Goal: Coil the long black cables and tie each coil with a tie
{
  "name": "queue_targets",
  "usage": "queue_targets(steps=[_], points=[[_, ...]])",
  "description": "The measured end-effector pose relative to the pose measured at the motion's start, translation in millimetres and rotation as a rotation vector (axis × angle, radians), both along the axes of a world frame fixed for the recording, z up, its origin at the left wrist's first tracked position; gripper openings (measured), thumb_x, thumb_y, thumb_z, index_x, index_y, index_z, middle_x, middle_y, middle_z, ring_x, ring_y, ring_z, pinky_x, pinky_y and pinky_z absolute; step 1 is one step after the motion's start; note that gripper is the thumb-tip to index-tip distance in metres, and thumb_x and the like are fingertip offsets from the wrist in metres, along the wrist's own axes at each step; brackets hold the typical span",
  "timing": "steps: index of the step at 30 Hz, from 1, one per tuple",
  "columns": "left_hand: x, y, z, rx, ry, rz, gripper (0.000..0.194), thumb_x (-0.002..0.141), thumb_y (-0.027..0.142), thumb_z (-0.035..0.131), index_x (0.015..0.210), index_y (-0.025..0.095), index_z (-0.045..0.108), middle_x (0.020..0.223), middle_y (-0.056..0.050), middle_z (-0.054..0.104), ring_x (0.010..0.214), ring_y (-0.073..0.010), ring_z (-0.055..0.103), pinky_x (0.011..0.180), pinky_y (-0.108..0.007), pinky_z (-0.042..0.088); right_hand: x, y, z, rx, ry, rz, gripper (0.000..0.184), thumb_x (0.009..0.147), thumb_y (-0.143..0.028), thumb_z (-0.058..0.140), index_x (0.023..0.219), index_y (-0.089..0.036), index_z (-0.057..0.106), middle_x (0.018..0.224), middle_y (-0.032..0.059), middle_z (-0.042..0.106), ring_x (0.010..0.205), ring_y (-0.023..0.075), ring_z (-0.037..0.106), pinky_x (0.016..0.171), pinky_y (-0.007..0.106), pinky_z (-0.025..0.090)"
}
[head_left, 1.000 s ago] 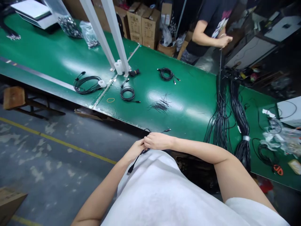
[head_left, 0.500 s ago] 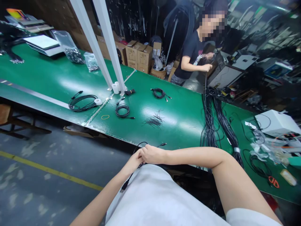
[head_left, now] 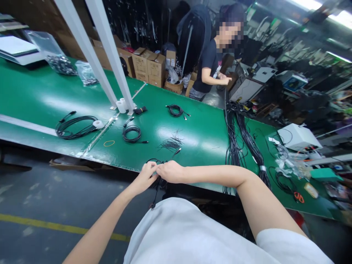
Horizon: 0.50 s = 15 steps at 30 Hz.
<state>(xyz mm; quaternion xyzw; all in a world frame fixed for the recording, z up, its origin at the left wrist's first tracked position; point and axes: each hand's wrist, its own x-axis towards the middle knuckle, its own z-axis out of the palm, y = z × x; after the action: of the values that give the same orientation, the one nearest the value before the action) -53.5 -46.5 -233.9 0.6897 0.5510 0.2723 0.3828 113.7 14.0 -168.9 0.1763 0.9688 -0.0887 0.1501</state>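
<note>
A black cable (head_left: 162, 183) is bunched between my two hands at the front edge of the green table (head_left: 198, 126). One of its plug ends sticks out over the table top, and the other hangs down by the white shirt. My left hand (head_left: 145, 178) has thumb and fingers pinched at the bundle. Against it, my right hand (head_left: 172, 171) is closed round the cable, its fingertips touching those of the left. What lies between the fingertips is too small to make out. Just beyond the hands lies a loose pile of short black ties (head_left: 172, 143).
Coiled black cables (head_left: 132, 134) lie to the left and a small coil (head_left: 175, 110) farther back. Long cable bundles (head_left: 233, 146) cross the table at right, near orange-handled scissors (head_left: 299, 197). White posts (head_left: 110, 55) rise at left. A co-worker (head_left: 207, 66) stands across the table.
My hands have lifted from against the shirt to the table edge, and the cable now shows as a bunch beneath them. The left fingers have spread somewhat. The view has swung right.
</note>
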Motion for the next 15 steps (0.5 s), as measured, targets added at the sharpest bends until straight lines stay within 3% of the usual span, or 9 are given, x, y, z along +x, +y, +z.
queue_targets(steps=[3,5,6,10,12,15], points=[[-9,13,-0.1,0.195,0.313,-0.082,0.029,0.082,0.024,0.053,0.108,0.021,0.065,0.147,-0.015,0.043,0.136,-0.0364,0.036,0.108,-0.058,0.035,-4,1,-3.9,0.042,-0.021,0.054,0.023,0.093,-0.012,0.041,0.099,-0.010,0.063,0.099,0.0116,0.066,0.085,0.0227,0.066,0.064,0.033,0.050],[-10,22,-1.6,0.289,0.385,-0.162,0.024,0.082,0.021,0.051,0.102,0.018,0.062,0.156,-0.015,0.033,0.146,-0.0359,0.024,0.114,-0.058,0.028,-6,1,-7.3,0.095,-0.011,0.124,0.029,0.094,-0.010,0.035,0.099,-0.009,0.063,0.097,0.0132,0.065,0.086,0.0248,0.064,0.063,0.036,0.049],[-10,26,-2.8,0.313,0.395,-0.204,0.021,0.082,0.019,0.049,0.100,0.018,0.061,0.154,-0.015,0.037,0.147,-0.0337,0.025,0.116,-0.056,0.026,-7,2,-8.6,0.120,-0.006,0.158,0.032,0.094,-0.009,0.033,0.099,-0.008,0.064,0.097,0.0142,0.065,0.088,0.0258,0.064,0.063,0.037,0.049],[-8,44,-7.7,0.325,0.454,-0.320,0.020,0.082,0.019,0.049,0.098,0.018,0.061,0.119,-0.013,0.068,0.133,-0.0293,0.049,0.118,-0.053,0.025,-9,7,-10.7,0.117,-0.028,0.173,0.034,0.096,-0.009,0.030,0.099,-0.006,0.064,0.098,0.0163,0.066,0.090,0.0257,0.063,0.067,0.037,0.047],[-4,48,-6.9,0.310,0.548,-0.333,0.019,0.082,0.018,0.048,0.094,0.016,0.063,0.102,-0.014,0.071,0.116,-0.0304,0.061,0.113,-0.052,0.031,-10,13,-13.1,0.092,-0.054,0.138,0.032,0.095,-0.009,0.032,0.099,-0.007,0.064,0.099,0.0156,0.066,0.090,0.0242,0.064,0.067,0.036,0.047],[8,41,0.2,0.228,0.743,-0.224,0.022,0.085,0.021,0.047,0.092,0.009,0.065,0.088,-0.019,0.069,0.092,-0.0343,0.066,0.094,-0.051,0.045,-11,26,-20.9,0.110,-0.066,0.074,0.029,0.095,-0.010,0.035,0.102,-0.007,0.064,0.101,0.0148,0.067,0.091,0.0240,0.064,0.067,0.036,0.046]])
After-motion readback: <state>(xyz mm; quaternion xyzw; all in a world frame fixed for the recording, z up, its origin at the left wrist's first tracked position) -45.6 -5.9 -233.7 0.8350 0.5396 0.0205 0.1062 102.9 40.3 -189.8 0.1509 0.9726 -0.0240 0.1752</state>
